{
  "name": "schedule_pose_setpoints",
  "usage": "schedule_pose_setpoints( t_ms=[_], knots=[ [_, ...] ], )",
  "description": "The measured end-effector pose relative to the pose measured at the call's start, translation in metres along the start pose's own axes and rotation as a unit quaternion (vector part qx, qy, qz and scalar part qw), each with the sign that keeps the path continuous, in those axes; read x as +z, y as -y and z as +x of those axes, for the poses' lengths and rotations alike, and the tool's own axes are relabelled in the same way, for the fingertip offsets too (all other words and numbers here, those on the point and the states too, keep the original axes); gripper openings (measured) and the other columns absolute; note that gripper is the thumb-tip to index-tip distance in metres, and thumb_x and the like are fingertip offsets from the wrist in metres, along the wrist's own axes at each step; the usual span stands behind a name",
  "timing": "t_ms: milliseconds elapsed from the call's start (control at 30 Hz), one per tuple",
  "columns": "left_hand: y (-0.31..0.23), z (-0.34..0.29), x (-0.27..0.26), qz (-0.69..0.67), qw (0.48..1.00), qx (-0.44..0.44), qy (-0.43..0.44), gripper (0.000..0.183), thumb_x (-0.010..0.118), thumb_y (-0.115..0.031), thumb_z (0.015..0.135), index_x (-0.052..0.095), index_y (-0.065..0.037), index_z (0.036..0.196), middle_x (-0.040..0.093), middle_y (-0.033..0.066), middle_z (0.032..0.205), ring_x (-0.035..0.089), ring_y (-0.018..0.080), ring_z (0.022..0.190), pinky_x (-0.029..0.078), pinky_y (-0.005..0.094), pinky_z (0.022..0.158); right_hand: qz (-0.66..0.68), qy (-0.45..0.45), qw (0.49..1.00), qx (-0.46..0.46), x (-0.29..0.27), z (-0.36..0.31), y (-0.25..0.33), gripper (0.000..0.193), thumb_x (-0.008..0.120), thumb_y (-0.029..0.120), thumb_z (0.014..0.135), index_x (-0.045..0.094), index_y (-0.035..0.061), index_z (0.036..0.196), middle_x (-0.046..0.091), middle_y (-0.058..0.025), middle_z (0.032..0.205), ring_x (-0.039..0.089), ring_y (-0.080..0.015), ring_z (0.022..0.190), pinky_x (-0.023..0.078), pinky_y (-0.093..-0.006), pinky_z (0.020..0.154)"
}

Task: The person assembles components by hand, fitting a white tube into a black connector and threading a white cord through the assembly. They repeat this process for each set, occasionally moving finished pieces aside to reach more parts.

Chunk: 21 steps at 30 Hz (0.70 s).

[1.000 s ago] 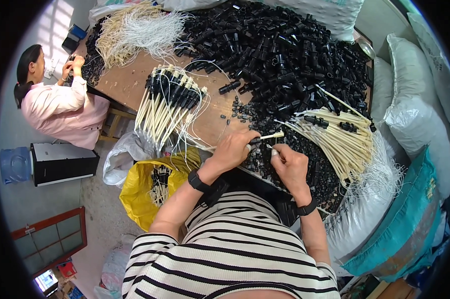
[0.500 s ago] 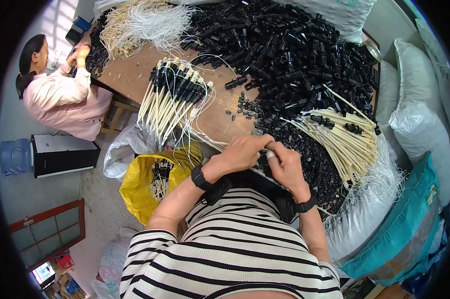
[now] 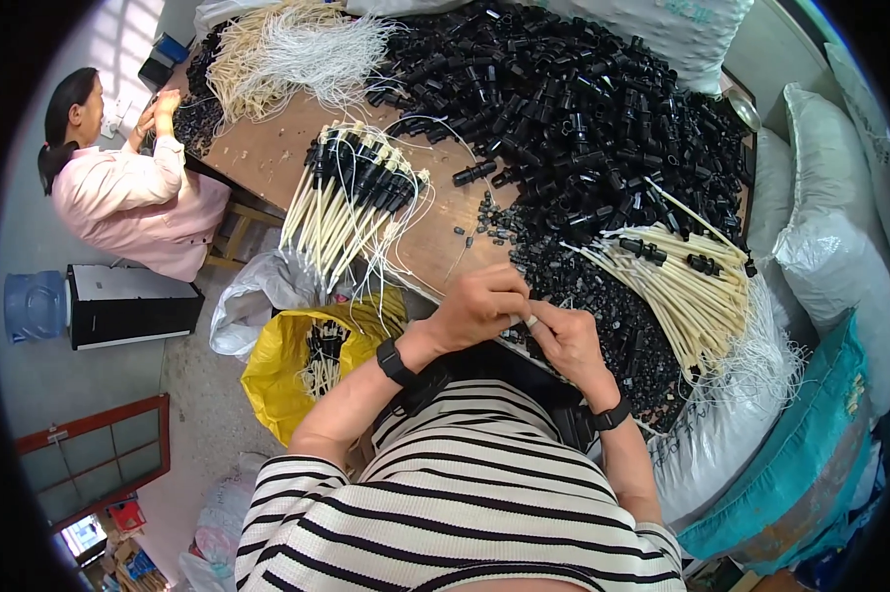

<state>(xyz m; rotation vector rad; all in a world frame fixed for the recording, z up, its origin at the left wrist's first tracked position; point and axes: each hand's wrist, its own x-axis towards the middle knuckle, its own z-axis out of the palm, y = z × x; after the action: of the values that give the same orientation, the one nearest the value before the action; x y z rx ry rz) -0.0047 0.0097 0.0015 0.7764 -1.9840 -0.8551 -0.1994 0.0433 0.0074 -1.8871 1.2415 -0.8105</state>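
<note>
At the front edge of the table, my left hand (image 3: 479, 308) and my right hand (image 3: 571, 342) meet fingertip to fingertip. Both are closed in a pinch, and whatever lies between the fingers is too hidden to make out. To their left, a bundle of cream tubes with black fittings and white cords (image 3: 351, 197) rests with its tube ends over the table edge. Right beyond my hands spreads a heap of tiny dark plastic parts (image 3: 603, 316). Another bundle of cream tubes (image 3: 676, 291) lies to the right, its white cords hanging over the edge.
A large mound of black plastic fittings (image 3: 563, 109) covers the far table (image 3: 267, 148). Stuffed white sacks (image 3: 829, 217) and a teal sack (image 3: 790, 474) stand at the right. An open yellow bag (image 3: 267, 385) sits on the floor at left. A co-worker (image 3: 129, 197) sits at the far left.
My hands have shifted slightly, with the left knuckles turned and the fingertips still together. The view has moved a little. The co-worker's hands have changed position slightly.
</note>
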Motion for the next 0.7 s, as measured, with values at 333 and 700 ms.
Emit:
schedule_pose_setpoints(
  t_ms=[333,700],
  knots=[
    [0.028,0.009,-0.023,0.076,0.989,-0.101,0.08,0.038,0.066,-0.008,0.071,0.062,-0.007,0.109,0.065,0.0057,0.092,0.06,0.0207,0.086,0.051,0.035,0.076,-0.042,-0.024,0.992,0.117,0.006,0.004,-0.016,0.014,0.059,0.015,0.089,0.069,0.0081,0.097,0.062,-0.0171,0.066,0.064,-0.0336,0.061,0.049,-0.0395,0.057],
    [0.024,-0.01,0.013,0.048,0.992,-0.108,0.046,0.012,0.066,-0.004,0.068,0.066,-0.009,0.079,0.061,0.003,0.076,0.056,0.0232,0.076,0.04,0.0336,0.076,-0.013,-0.004,0.987,0.162,0.009,0.004,-0.016,0.016,0.059,0.017,0.09,0.07,0.0072,0.097,0.061,-0.0147,0.063,0.063,-0.029,0.057,0.047,-0.0372,0.055]
  ],
)
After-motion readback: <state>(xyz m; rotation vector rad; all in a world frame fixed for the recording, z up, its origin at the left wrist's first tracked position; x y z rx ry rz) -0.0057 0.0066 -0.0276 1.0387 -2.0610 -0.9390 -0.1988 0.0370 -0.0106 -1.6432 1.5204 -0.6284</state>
